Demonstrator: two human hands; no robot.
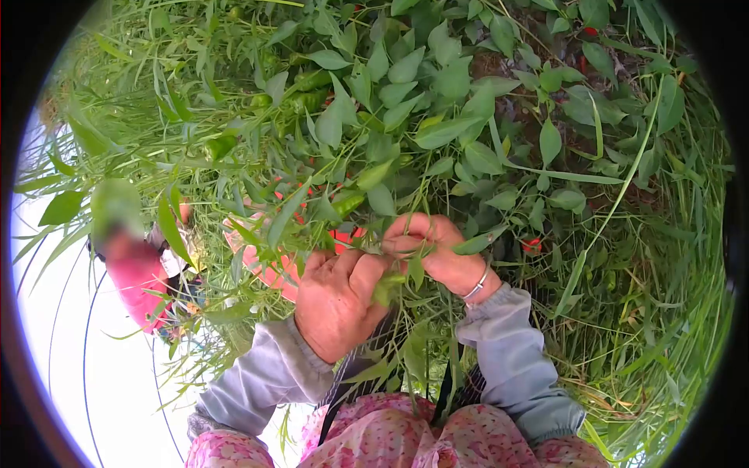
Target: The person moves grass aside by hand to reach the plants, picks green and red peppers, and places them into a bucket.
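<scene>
Pinched greenery (417, 271) in narrowed fingers of left hand (339, 300) and right hand (438, 251), with a green pepper (348, 204) just beyond the fingertips.

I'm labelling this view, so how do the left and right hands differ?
The right hand has a silver bracelet at its wrist; none shows on the left hand. The left hand is nearer the flowered clothing, while the right hand is a little farther out. Both are bare, fingers curled among the leaves.
</scene>
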